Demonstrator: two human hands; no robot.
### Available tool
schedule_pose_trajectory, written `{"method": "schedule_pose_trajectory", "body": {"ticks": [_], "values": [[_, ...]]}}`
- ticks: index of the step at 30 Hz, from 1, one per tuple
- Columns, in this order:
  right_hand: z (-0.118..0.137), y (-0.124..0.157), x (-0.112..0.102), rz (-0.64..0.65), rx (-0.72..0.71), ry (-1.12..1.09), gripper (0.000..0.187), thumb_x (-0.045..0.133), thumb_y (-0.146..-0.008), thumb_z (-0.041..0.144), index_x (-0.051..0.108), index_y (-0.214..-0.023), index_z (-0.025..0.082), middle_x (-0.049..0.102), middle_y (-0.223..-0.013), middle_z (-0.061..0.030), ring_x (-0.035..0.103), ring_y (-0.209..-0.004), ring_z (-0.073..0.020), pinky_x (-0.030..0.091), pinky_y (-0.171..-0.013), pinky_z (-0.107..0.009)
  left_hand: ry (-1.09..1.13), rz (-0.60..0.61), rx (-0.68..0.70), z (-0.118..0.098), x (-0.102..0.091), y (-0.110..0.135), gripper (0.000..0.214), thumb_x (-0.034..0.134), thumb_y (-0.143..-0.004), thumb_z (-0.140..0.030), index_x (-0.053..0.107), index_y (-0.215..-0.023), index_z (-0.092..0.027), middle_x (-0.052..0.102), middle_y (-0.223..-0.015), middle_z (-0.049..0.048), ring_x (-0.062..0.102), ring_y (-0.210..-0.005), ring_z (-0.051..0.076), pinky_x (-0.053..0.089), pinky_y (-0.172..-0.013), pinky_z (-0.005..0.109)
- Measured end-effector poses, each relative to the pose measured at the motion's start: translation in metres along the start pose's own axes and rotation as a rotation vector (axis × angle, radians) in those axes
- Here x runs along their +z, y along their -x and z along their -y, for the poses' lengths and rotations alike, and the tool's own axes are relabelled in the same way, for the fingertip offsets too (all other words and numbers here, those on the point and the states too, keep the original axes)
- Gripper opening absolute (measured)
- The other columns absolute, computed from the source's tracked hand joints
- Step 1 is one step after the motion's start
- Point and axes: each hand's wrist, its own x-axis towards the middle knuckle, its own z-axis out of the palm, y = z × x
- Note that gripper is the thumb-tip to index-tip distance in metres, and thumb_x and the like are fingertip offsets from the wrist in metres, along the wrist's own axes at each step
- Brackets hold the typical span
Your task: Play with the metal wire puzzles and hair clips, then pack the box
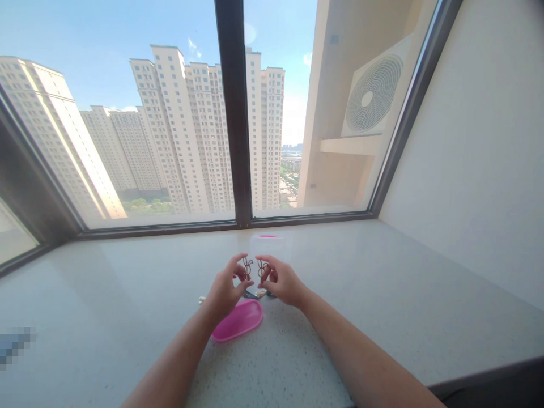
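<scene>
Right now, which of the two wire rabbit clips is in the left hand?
The rabbit clip on the picture's left, pinched by the left hand; its twin sits in the right hand.

We see thin metal wire clips point(248, 266), a glossy pink plastic lid point(238, 321), a clear plastic tub point(267, 247) and a matt, speckled stone sill point(382, 283).

a pale stone sill point(382, 294) bears a pink lid point(238, 321).
</scene>
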Motion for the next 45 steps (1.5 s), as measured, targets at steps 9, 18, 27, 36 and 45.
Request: {"method": "schedule_pose_trajectory", "body": {"ticks": [9,18,27,36,45], "values": [[0.0001,-0.0001,0.0006,-0.003,-0.01,0.021,0.062,0.062,-0.066,0.007,0.046,-0.124,0.022,0.058,-0.071,0.0047,0.042,-0.047,-0.0046,0.036,-0.046,-0.017,-0.036,-0.04,0.036,0.002,0.0004,-0.0003,0.053,0.058,-0.073,-0.014,0.038,-0.121,-0.025,0.059,-0.09,-0.0003,0.057,-0.079,0.014,0.043,-0.078,0.034],[0.0003,-0.0014,0.0007,-0.013,0.0,0.011,0.063,0.069,-0.063,0.01,0.05,-0.121,0.024,0.058,-0.073,0.0041,0.04,-0.047,-0.0042,0.035,-0.045,-0.016,-0.09,-0.128,0.081,-0.0008,-0.0029,0.0008,0.05,0.06,-0.072,-0.013,0.046,-0.118,-0.027,0.035,-0.132,0.0076,0.049,-0.102,0.021,0.047,-0.077,0.034],[-0.0008,-0.0024,0.0008,-0.005,-0.007,0.016,0.062,0.066,-0.063,0.008,0.05,-0.121,0.025,0.059,-0.072,0.0045,0.041,-0.047,-0.0045,0.036,-0.045,-0.016,-0.098,-0.097,0.126,-0.0002,-0.004,-0.001,0.052,0.062,-0.073,-0.016,0.045,-0.121,-0.027,0.036,-0.133,0.0079,0.048,-0.107,0.023,0.047,-0.079,0.035],[-0.0001,-0.0025,-0.0013,-0.009,-0.023,0.029,0.064,0.07,-0.063,0.012,0.048,-0.122,0.022,0.059,-0.071,0.0041,0.042,-0.049,-0.0054,0.036,-0.048,-0.018,-0.103,-0.119,0.122,-0.0019,-0.0046,-0.0009,0.051,0.06,-0.073,-0.016,0.045,-0.121,-0.026,0.049,-0.117,0.0063,0.053,-0.092,0.018,0.046,-0.075,0.033],[0.0023,-0.0022,-0.0034,-0.024,-0.009,0.011,0.063,0.072,-0.063,0.018,0.048,-0.121,0.021,0.06,-0.071,0.0036,0.042,-0.047,-0.0049,0.035,-0.045,-0.017,0.009,-0.091,0.069,0.0021,-0.0019,-0.0026,0.056,0.06,-0.072,-0.013,0.042,-0.124,-0.023,0.062,-0.09,0.001,0.058,-0.08,0.015,0.046,-0.077,0.032]]}}
